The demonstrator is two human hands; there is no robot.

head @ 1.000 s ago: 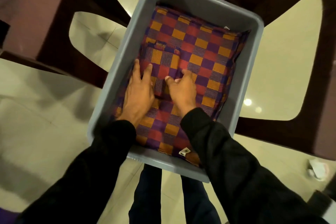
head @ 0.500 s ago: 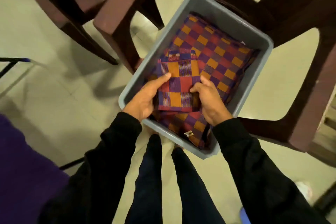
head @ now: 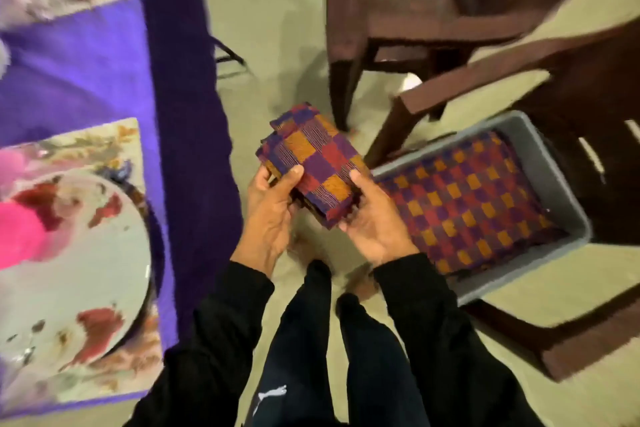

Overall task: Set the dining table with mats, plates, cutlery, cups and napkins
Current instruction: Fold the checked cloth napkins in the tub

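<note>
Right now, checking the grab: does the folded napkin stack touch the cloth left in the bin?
Apart. The head view shows both hands holding the napkin stack over the floor, beside the bin.

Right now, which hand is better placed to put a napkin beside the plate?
Left. The left hand holds the folded napkins on the side nearer the plate; the right hand is toward the bin.
</note>
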